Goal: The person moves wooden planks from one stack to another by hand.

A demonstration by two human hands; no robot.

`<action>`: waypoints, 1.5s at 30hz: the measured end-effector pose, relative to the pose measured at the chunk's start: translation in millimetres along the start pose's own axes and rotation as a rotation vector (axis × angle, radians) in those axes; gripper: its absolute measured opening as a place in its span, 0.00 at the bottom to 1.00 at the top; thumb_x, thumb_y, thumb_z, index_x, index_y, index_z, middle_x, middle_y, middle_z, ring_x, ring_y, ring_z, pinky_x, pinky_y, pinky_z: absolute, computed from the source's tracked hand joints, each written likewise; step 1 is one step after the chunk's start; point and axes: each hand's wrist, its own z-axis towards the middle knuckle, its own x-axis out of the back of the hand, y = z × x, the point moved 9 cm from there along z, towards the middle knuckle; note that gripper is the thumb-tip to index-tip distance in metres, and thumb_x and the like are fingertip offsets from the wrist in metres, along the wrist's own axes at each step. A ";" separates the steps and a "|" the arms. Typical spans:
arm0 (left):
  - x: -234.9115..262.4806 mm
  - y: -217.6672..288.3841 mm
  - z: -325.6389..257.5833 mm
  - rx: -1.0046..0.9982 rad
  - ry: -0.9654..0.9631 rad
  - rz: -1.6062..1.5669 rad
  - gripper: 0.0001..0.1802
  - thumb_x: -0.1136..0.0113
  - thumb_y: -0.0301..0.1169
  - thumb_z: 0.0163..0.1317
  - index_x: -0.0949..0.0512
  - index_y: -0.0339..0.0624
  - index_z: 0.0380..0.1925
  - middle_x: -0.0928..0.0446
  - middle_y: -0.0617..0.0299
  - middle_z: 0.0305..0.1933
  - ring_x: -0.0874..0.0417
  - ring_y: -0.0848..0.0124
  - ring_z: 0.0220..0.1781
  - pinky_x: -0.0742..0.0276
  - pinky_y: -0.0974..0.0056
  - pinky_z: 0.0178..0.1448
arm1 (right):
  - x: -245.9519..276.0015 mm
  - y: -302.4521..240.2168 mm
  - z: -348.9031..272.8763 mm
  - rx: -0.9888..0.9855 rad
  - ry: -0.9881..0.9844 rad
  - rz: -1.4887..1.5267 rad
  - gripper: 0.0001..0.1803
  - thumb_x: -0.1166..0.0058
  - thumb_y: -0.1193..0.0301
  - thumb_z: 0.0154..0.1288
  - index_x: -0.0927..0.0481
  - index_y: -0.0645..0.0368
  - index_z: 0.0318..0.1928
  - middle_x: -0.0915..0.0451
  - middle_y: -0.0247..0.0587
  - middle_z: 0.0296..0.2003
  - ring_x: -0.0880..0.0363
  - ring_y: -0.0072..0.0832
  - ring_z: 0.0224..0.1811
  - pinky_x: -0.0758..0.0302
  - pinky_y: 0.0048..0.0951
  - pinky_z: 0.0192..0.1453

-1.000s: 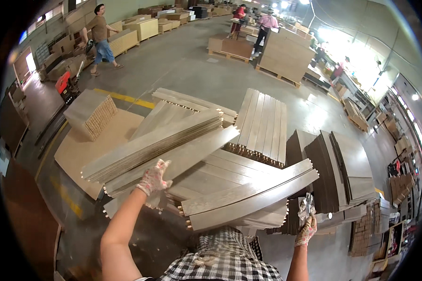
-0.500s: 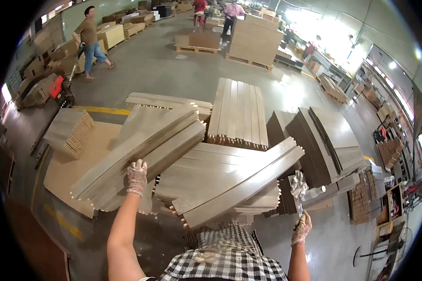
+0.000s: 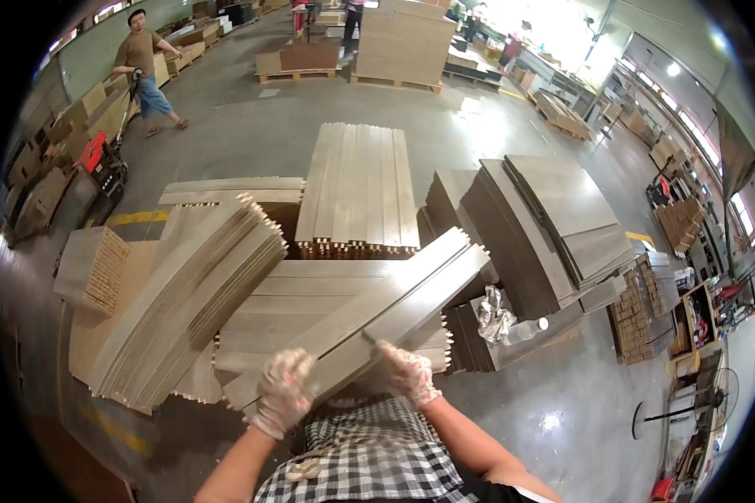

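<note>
Two long grey-brown boards [image 3: 369, 327] lie side by side, slanting across a wider stack of boards [image 3: 268, 310] in front of me. Over their lower left end is my left hand [image 3: 283, 394], in a white patterned glove, its fingers smeared by motion. My right hand [image 3: 408, 373], gloved alike, is closed at the near edge of the boards. A small dark tip shows at its fingertips over the board surface; what it belongs to is too small to make out. Left of my hands, a fanned pile of long boards [image 3: 193, 293] leans at a slant.
Upright board stacks stand behind [image 3: 356, 184] and at right [image 3: 562, 218]. Crumpled clear plastic [image 3: 495, 314] and a clear bottle [image 3: 526, 330] lie on a low stack. A person [image 3: 147, 67] stands beside a red pallet jack [image 3: 101, 163] at far left. A fan [image 3: 717, 398] stands right.
My left hand has left the left pile and come to the slanting boards. My right hand has moved left from beside the plastic to their near edge. The view has shifted right.
</note>
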 end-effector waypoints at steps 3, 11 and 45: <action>-35.5 16.1 1.4 0.072 -0.084 -0.010 0.29 0.33 0.34 0.44 0.25 0.44 0.50 0.27 0.56 0.51 0.28 0.55 0.55 0.33 0.51 0.58 | 66.6 106.1 25.8 -0.038 0.256 -0.015 0.31 0.57 0.87 0.47 0.19 0.50 0.52 0.18 0.46 0.47 0.17 0.34 0.47 0.21 0.31 0.52; -6.4 -46.2 -28.3 0.395 0.013 0.291 0.34 0.34 0.34 0.47 0.30 0.42 0.57 0.31 0.52 0.58 0.31 0.52 0.58 0.35 0.47 0.61 | 249.7 210.1 141.5 -0.314 0.564 -0.357 0.15 0.53 0.62 0.70 0.24 0.50 0.54 0.16 0.48 0.35 0.16 0.42 0.37 0.23 0.40 0.40; -17.0 -7.7 -15.6 0.127 -0.181 0.242 0.41 0.32 0.40 0.42 0.33 0.33 0.58 0.31 0.51 0.45 0.31 0.53 0.48 0.33 0.51 0.55 | 224.4 157.3 101.6 -0.207 0.614 0.000 0.08 0.57 0.69 0.73 0.27 0.58 0.47 0.25 0.34 0.21 0.29 0.21 0.19 0.31 0.26 0.23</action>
